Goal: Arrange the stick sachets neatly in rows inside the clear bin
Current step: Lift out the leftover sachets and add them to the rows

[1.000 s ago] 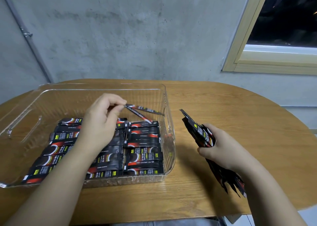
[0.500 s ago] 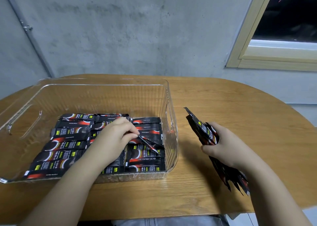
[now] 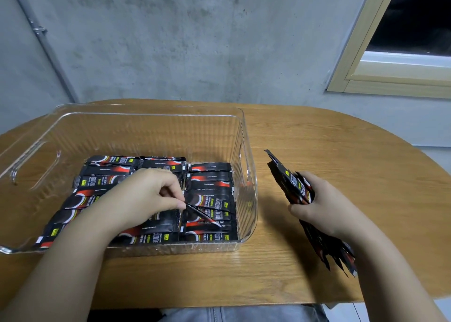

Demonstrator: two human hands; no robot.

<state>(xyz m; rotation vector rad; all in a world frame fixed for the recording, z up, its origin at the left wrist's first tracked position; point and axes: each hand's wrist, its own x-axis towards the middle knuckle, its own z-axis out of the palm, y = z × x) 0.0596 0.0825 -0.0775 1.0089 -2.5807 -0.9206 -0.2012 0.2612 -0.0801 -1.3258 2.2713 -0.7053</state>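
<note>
We've got one stick sachet (image 3: pixel 203 215) pinched btwn thumb & forefinger of our left hand (image 3: pixel 151 197), low over the right-hand row inside the clear bin (image 3: pixel 241 136). It lies skewed, long axis running down-right, while laid sachets run left-right; it probably needs turning square. Three rows so far, approx 7–8 each; exact count unclear. Right hand (image 3: pixel 317 204), outside the bin, is clenched round one bundle of sachets (image 3: pixel 291 182).

Black-and-red stick sachets (image 3: pixel 210 175) lie flat in three rows filling the near half of the clear bin (image 3: pixel 246 150).
</note>
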